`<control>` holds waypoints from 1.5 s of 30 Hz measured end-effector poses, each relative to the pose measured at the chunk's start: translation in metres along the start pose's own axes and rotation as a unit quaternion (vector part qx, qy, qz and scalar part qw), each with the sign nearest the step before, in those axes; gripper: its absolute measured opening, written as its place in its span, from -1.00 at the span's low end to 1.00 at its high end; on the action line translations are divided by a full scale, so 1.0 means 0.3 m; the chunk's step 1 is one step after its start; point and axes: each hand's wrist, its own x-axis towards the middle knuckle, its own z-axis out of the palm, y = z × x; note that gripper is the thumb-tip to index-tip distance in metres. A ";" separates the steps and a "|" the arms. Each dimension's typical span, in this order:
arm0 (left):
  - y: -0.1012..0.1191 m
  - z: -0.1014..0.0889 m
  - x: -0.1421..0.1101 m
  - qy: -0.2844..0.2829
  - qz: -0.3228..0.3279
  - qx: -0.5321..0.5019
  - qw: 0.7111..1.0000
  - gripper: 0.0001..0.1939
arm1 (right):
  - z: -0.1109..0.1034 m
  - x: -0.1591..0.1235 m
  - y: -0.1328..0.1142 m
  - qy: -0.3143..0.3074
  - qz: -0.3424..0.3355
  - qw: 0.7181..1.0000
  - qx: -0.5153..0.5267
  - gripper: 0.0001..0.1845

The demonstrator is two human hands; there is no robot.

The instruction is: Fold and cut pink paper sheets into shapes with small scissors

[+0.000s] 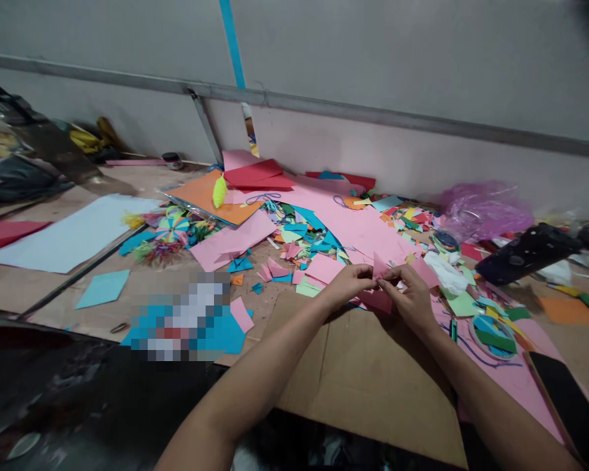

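A small folded piece of pink paper (379,267) is pinched between the fingertips of both hands, above the far edge of a cardboard sheet (363,373). My left hand (349,285) grips it from the left, fingers closed. From the right, my right hand (408,294) pinches the same paper with thumb and fingers. Its fold details are too small to make out. Beyond the hands lies a large pink paper sheet (346,219). Loose scraps in several colours (304,239) are heaped to the left of it.
At right are a roll of tape (493,337), a phone-like dark slab (567,399), a dark bottle (527,254) and a purple plastic bag (483,212). Blue paper (226,330) lies at the front left edge. A glass bottle (53,147) stands far left. A wall backs the table.
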 end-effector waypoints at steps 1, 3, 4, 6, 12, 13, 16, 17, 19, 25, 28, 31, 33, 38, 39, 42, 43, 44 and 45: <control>-0.003 0.000 0.001 -0.002 0.012 0.026 1.000 -0.79 | 0.001 -0.001 0.000 0.003 0.016 1.000 0.004 -0.84; -0.009 0.001 0.003 -0.001 0.030 0.083 0.996 -0.79 | 0.001 -0.001 0.003 0.010 0.048 0.999 0.016 -0.80; -0.012 0.000 0.004 0.001 0.033 0.108 0.994 -0.81 | 0.000 -0.001 0.006 0.015 0.061 0.998 0.021 -0.78; -0.015 0.000 0.004 -0.003 0.031 0.150 0.988 -0.86 | -0.004 0.002 0.011 0.020 0.081 0.996 0.028 -0.70; -0.024 0.005 -0.002 -0.017 0.017 0.224 0.974 -0.86 | -0.013 0.007 0.009 -0.012 0.040 0.999 -0.026 -0.83; -0.027 0.006 -0.002 -0.015 0.008 0.217 0.976 -0.86 | -0.012 0.007 0.008 -0.014 0.040 0.999 -0.021 -0.82; -0.026 0.004 -0.004 -0.004 -0.018 0.147 0.989 -0.84 | -0.005 0.009 0.006 -0.013 0.107 0.991 0.075 -0.76; -0.023 0.002 -0.005 -0.001 -0.021 0.112 0.994 -0.81 | -0.004 0.011 0.007 -0.011 0.141 0.982 0.126 -0.75; -0.011 -0.002 -0.007 -0.003 -0.025 0.043 0.999 -0.73 | -0.003 0.016 0.009 -0.005 0.199 0.955 0.221 -0.72; 0.002 -0.003 -0.004 0.000 -0.047 -0.053 0.997 -0.55 | -0.003 0.023 0.018 0.002 0.274 0.899 0.343 -0.64; -0.005 0.001 0.000 0.007 -0.041 -0.064 0.997 -0.52 | -0.001 0.018 0.018 -0.027 0.313 0.869 0.382 -0.61; -0.007 0.004 -0.001 0.017 -0.039 -0.066 0.997 -0.52 | 0.001 0.014 0.015 -0.034 0.333 0.853 0.401 -0.60; -0.006 0.006 -0.003 0.022 -0.035 -0.062 0.997 -0.52 | 0.003 0.014 0.014 -0.035 0.330 0.853 0.404 -0.61; -0.008 0.011 -0.007 0.032 -0.021 -0.048 0.998 -0.53 | 0.007 0.015 0.018 -0.033 0.309 0.862 0.401 -0.62; -0.009 0.013 -0.007 0.033 -0.018 -0.045 0.998 -0.54 | 0.009 0.015 0.021 -0.031 0.306 0.865 0.397 -0.63; -0.010 0.019 -0.008 0.038 -0.011 -0.035 0.999 -0.56 | 0.013 0.011 0.030 -0.028 0.305 0.869 0.390 -0.65; -0.010 0.021 -0.008 0.043 -0.010 -0.031 0.999 -0.58 | 0.015 0.010 0.031 -0.027 0.305 0.868 0.390 -0.66; -0.010 0.023 -0.008 0.048 -0.007 -0.028 0.998 -0.59 | 0.016 0.009 0.031 -0.027 0.305 0.868 0.392 -0.66; -0.011 0.026 -0.009 0.054 -0.003 -0.023 0.998 -0.61 | 0.018 0.009 0.030 -0.024 0.304 0.867 0.393 -0.66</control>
